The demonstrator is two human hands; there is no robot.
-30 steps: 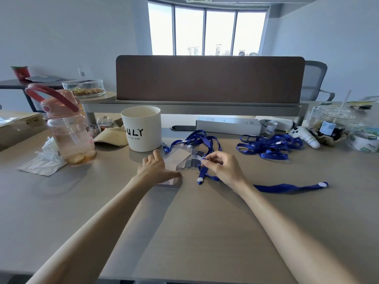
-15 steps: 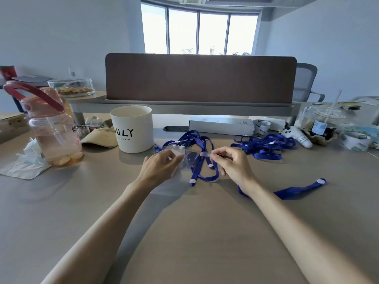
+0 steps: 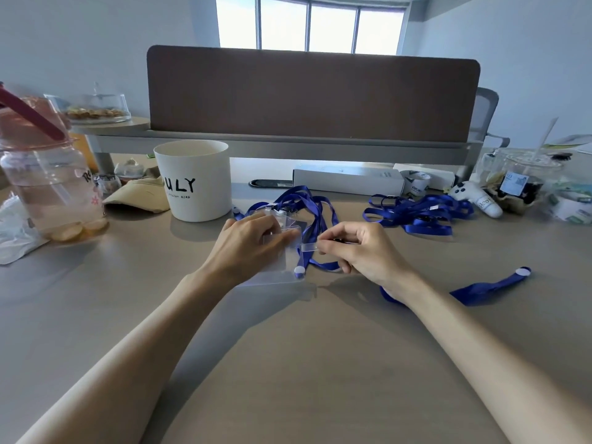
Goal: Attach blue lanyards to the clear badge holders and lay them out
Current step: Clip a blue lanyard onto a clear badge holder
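Head view: we see both hands meeting above the desk (image 3: 288, 363).
Holder (image 3: 275, 251): clear, pinched in left hand (image 3: 246, 245), just off the desk.
Lanyard (image 3: 315, 219): blue; its clear strap tab gripped by right hand (image 3: 362, 248) fingertips.
Hands: palms down, nearly touching.

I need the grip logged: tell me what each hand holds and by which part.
Left hand pinches a clear badge holder near its top edge. Right hand pinches the blue lanyard's clear strap end.
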